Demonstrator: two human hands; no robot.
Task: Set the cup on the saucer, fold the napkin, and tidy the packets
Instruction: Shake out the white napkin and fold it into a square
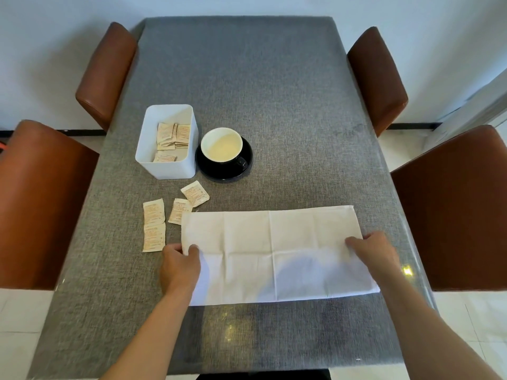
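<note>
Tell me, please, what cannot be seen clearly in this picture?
- Print on the loose packets, head view: too small to read.
- One packet, head view: its corner lies under the napkin.
- Packets in the white box: its near wall hides some, so no count.

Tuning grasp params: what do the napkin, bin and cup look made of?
Napkin: woven cloth, matte off-white; it holds fold creases and drapes limp.
Bin: probably plastic, smooth white, thin walls and rounded corners.
Cup: likely glazed ceramic, glossy, black outside and cream inside; matching black saucer.
</note>
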